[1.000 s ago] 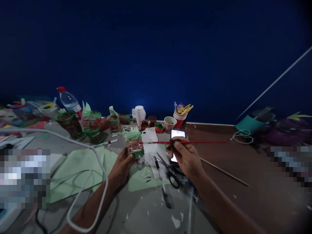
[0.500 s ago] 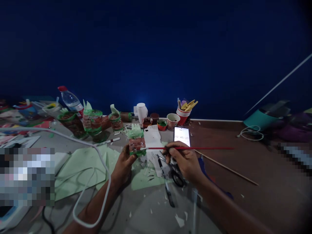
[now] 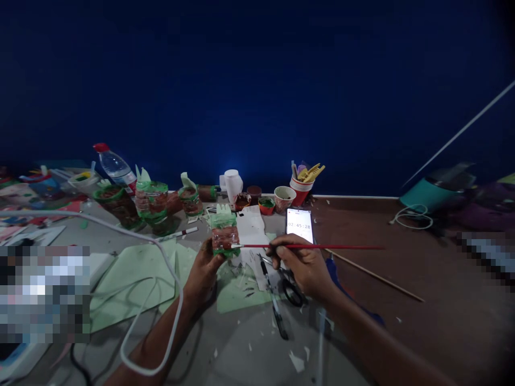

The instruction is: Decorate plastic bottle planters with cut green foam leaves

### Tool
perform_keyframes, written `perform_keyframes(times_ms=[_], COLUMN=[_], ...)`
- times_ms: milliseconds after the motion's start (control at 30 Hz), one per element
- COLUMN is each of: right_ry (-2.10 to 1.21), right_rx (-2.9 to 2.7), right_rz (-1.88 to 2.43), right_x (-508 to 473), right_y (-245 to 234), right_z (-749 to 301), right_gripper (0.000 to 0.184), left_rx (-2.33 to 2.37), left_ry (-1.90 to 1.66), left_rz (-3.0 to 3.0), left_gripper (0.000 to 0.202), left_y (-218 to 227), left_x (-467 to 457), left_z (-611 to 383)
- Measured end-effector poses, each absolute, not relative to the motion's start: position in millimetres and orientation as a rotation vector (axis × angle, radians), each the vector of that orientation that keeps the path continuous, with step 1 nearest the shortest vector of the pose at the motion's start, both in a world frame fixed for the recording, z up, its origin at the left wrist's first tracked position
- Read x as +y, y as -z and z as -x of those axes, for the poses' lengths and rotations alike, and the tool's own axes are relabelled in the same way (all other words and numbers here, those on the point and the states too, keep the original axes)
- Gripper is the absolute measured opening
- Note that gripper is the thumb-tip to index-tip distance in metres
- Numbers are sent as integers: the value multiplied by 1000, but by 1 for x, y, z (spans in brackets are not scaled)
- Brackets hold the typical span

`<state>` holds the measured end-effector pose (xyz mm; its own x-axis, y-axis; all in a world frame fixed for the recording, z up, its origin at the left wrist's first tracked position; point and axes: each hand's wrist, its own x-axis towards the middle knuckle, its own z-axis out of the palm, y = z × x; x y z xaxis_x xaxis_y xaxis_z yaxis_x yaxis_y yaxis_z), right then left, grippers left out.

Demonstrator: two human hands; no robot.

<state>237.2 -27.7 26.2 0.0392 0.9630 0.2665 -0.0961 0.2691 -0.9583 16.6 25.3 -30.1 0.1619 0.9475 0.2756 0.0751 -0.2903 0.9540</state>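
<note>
My left hand (image 3: 204,271) grips a small container (image 3: 225,236) painted brown with green bands at top and bottom; a pale green paper piece sticks up from its rim. My right hand (image 3: 301,260) pinches a red-handled paintbrush (image 3: 338,247), its tip pointing left against the container's lower brown part. Under my right hand lie dark-handled scissors (image 3: 293,294) and a black pen (image 3: 278,316). Just behind that hand a phone (image 3: 300,224) shows a running timer. White paper (image 3: 250,225) and a green sheet (image 3: 235,300) lie beneath and behind the container.
Similar painted containers (image 3: 152,201) stand at the back left near a red-capped bottle (image 3: 116,169). Paint cups (image 3: 266,206) and a red cup (image 3: 301,190) of tools line the back. A white cable (image 3: 177,300) loops over my left forearm. A thin stick (image 3: 378,276) lies right.
The brush tip has shifted slightly left and down on the container. Both hands keep their hold, and the phone's timer has advanced by a second.
</note>
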Motion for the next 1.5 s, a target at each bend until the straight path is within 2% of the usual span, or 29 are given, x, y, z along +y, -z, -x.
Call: perform_keyframes(times_ms=[400, 567, 933, 1133, 1300, 1500], right_ry=[-1007, -929, -1090, -1046, -981, -949], right_rx=[-1218, -1209, -1181, -1257, -1280, -1346], right_rz=[1063, 1101, 934, 961, 1063, 992], right_x=[-20, -20, -30, -30, -31, -33], right_y=[-28, -29, -34, -33, -35, -38], right_z=[-250, -254, -240, -237, -243, -239], right_gripper=[16, 12, 12, 12, 10, 9], left_rx=[905, 800, 1004, 1006, 1010, 985], left_ry=[-1287, -1249, -1269, -1240, -1253, -1279], left_rz=[-1280, -1138, -1366, -1514, -1520, -1437], left_gripper=[44, 47, 49, 41, 44, 47], left_y=[29, 28, 36, 31, 32, 28], left_x=[25, 24, 26, 25, 26, 24], left_z=[-19, -22, -19, -20, -20, -23])
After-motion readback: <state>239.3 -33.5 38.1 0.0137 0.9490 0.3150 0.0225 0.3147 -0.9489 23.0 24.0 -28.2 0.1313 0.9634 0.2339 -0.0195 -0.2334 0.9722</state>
